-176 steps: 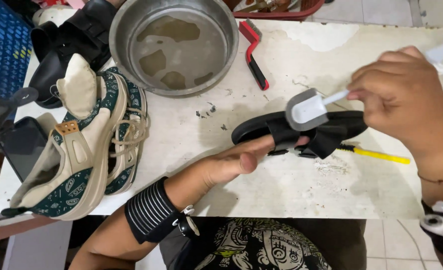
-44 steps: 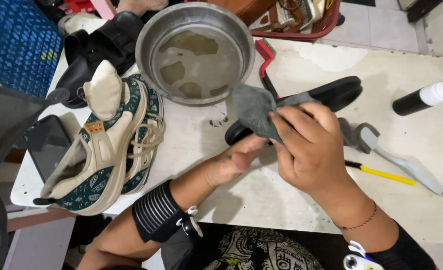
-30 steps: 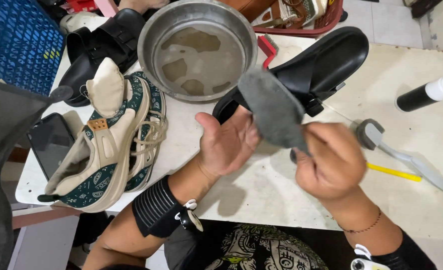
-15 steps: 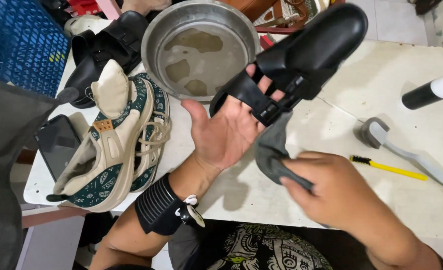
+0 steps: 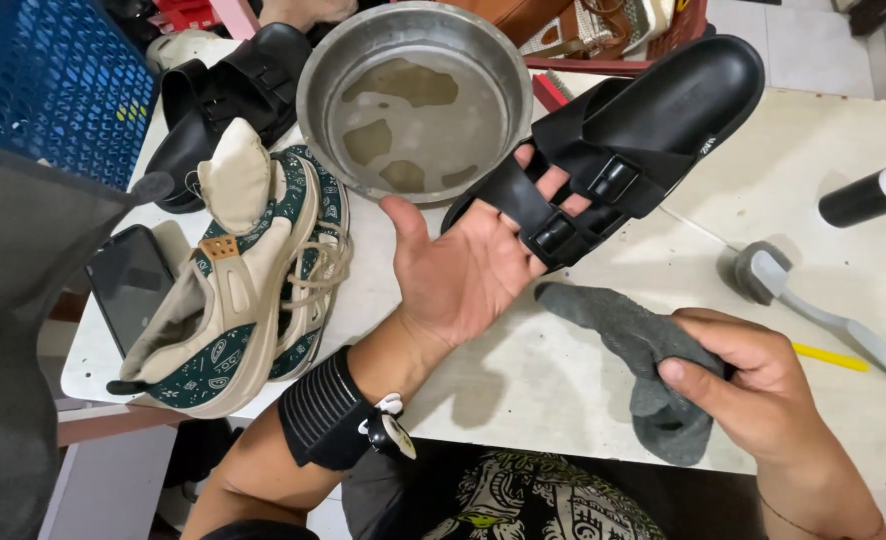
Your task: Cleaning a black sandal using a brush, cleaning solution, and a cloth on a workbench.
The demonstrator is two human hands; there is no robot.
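Left hand (image 5: 473, 265) open — palm up, right hand (image 5: 763, 395) clenched

White worktable (image 5: 853, 130), surface stained and scuffed. Resting directly on it: a round metal basin (image 5: 415, 98) holding shallow water, a beige-and-green patterned sneaker (image 5: 243, 275) on its side, a black sandal (image 5: 225, 100), a dark phone (image 5: 128, 285). Also present: a grey-handled brush (image 5: 803, 305), a yellow pencil (image 5: 831, 357), a black bottle (image 5: 868, 195).
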